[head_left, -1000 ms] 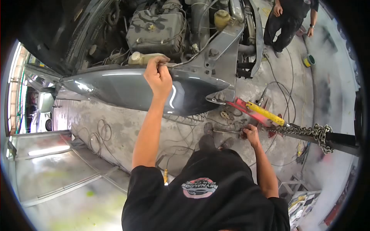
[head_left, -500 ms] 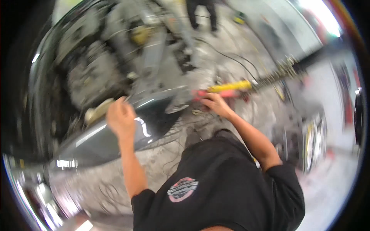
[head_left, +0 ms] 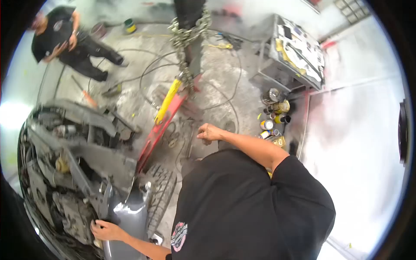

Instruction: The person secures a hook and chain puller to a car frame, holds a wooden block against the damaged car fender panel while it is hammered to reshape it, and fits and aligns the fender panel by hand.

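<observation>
My left hand point(head_left: 106, 230) lies at the inner edge of a glossy dark grey car fender point(head_left: 132, 223), beside the open engine bay point(head_left: 65, 208). Its fingers are partly spread and seem to touch the edge, with no tool visible in them. My right hand point(head_left: 209, 132) hangs in front of my body above the floor, fingers curled in. Whatever it may hold is hidden. Closest to it stands a red beam point(head_left: 149, 145) carrying a yellow hydraulic cylinder point(head_left: 168, 100). A chain point(head_left: 184, 41) is wrapped round a dark post at the cylinder's far end.
A tyre point(head_left: 161, 199) is by the fender. Hoses point(head_left: 147, 71) run across the concrete floor. To the right, several paint cans point(head_left: 266, 125) stand below a cluttered metal cart point(head_left: 277, 56). Another person point(head_left: 65, 39) stands at the far left, hands together.
The view has swung right, bringing the cart, cans and other person into sight. My right hand has come away from the red beam. The left hand stays by the fender.
</observation>
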`<state>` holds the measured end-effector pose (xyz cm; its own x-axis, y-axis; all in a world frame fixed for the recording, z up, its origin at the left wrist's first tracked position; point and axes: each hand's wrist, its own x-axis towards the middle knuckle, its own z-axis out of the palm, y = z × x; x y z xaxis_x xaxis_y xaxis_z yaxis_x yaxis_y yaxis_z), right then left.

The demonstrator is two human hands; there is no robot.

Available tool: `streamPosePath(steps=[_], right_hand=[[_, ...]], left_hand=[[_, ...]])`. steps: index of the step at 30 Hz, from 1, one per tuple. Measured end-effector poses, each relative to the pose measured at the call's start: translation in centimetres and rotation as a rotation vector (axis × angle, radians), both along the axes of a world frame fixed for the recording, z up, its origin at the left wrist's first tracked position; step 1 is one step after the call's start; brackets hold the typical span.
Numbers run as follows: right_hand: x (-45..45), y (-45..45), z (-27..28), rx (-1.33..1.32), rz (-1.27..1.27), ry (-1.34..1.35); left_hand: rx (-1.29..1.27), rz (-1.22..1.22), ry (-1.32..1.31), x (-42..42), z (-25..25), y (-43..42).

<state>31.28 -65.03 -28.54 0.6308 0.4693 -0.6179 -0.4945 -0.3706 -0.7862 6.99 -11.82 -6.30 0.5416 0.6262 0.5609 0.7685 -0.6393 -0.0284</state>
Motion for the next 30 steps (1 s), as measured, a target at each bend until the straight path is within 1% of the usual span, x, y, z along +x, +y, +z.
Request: streamPosePath(steps=[1,2,3,4,5,7,9,11,12,13,14,15,16,17,19,20,21,22,23,24,25,27,28,29,30], right_hand=[[0.4,-2.3,-0.3,0.033,-0.068,0.038],[1.6,-7.2,-0.9,0.033,-0.126,0.044],[2.2,-9.8,-1.4,0.039,-0.142,0.044],[2.7,-12.5,-2.0,0.039,-0.143,0.034],[3.2,-15.4,-2.5,0.036,-0.143,0.025],[3.3,-20.8,-3.0,0.046,-0.203,0.037],[5.1,-26.7,-1.5,-0.028,-0.337,0.114],[6.4,-32.0,-0.9,-0.050,-0.440,0.078],[7.5,-34.3,-0.2,-0.007,-0.500,0.110],[8.3,-36.5,0.8,0.035,-0.566,0.146],[8.9,-38.4,1.0,0.048,-0.574,0.152],[9.8,-40.0,0.9,0.053,-0.651,0.147],[10.5,-40.8,0.9,0.060,-0.723,0.149],[11.4,-41.3,1.3,0.064,-0.733,0.165],[12.9,-41.4,0.5,0.046,-0.693,0.148],[13.7,-40.9,0.3,0.050,-0.673,0.155],[14.4,-40.3,0.3,0.043,-0.593,0.149],[15.0,-40.1,0.2,0.032,-0.520,0.143],[15.6,-40.3,-0.3,0.119,-0.392,0.077],[16.5,-40.6,-0.5,0.105,-0.342,0.046],[17.3,-41.7,-0.7,0.086,-0.299,0.019],[20.0,-45.7,-1.8,0.017,-0.354,-0.007],[21.8,-47.4,-2.7,-0.029,-0.369,-0.037],[23.9,-50.2,-3.8,-0.191,-0.408,-0.106],[26.1,-54.0,-5.3,-0.353,-0.440,-0.176]], left_hand=[[0.002,-0.026,-0.005,0.8,-1.6,-1.2],[0.183,0.099,0.113,3.6,-3.7,-5.0],[0.364,0.247,0.230,4.1,-6.1,-6.2],[0.333,0.200,0.150,4.0,-8.7,-5.5],[0.341,0.184,0.150,5.0,-9.6,-6.0],[0.351,0.346,0.198,5.7,-10.1,-7.2],[0.348,0.357,0.196,6.6,-10.5,-6.9],[0.213,0.456,0.204,6.9,-9.9,-7.3],[0.104,0.489,0.209,7.6,-9.2,-7.8],[0.118,0.484,0.205,8.0,-8.9,-7.7],[0.044,0.523,0.215,8.1,-9.2,-6.7],[-0.029,0.560,0.222,8.2,-9.8,-5.1],[-0.036,0.544,0.257,7.6,-10.3,-2.4],[-0.013,0.553,0.262,8.4,-9.3,-1.6],[-0.168,0.605,0.438,9.2,-7.9,-1.8],[-0.275,0.563,0.439,10.6,-6.7,-4.0],[-0.280,0.577,0.441,12.1,-7.8,-6.3],[-0.302,0.505,0.175,13.8,-9.0,-8.8],[-0.320,0.416,-0.088,16.0,-10.1,-11.2],[-0.372,0.378,-0.139,18.7,-12.4,-13.9],[-0.430,0.334,-0.184,21.7,-15.4,-17.4],[-0.640,0.302,-0.038,28.1,-21.7,-25.9],[-0.761,0.030,-0.029,30.0,-26.7,-28.3],[-0.980,0.037,0.160,32.7,-31.7,-30.6],[-1.573,-0.002,0.150,35.9,-32.8,-35.4]])
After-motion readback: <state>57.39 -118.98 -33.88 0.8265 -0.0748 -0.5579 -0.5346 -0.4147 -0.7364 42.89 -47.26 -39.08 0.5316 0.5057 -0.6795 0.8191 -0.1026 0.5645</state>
